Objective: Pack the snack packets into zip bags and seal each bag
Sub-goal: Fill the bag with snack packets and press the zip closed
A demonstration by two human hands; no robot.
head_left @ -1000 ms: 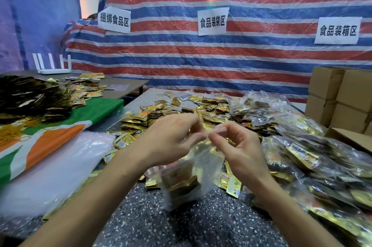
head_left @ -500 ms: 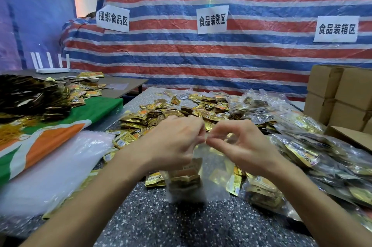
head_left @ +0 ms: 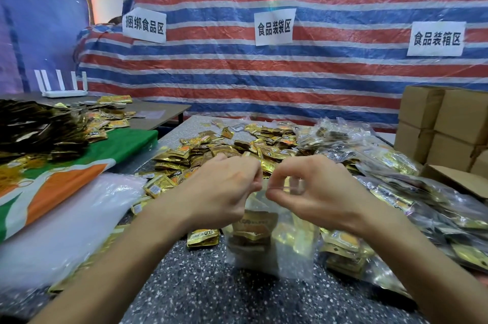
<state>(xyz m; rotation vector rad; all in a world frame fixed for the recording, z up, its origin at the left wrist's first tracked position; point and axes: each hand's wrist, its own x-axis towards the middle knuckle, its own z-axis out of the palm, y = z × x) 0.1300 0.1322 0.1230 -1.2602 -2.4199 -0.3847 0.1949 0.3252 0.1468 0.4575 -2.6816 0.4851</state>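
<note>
Looked like the sealing step. The clear zip bag (head_left: 272,252) hung from both hands over the speckled table (head_left: 206,294). Whether its bottom touched the table was hard to tell. A small stack of gold snack packets (head_left: 252,230) sat low inside the bag. Both hands were up at the bag's top edge, almost touching each other. The left hand (head_left: 221,191) pinched the zip strip with curled fingers, and the right hand (head_left: 319,191) pinched it between thumb and forefinger just beside. How much of the strip was shut, no idea, the plastic's too clear. The next move probably called for running the pinches outward along the strip, pressing firmly. Loose packets (head_left: 219,150) lay behind the bag, filled bags (head_left: 412,199) to its right, and a lone packet (head_left: 203,238) just left of it.
</note>
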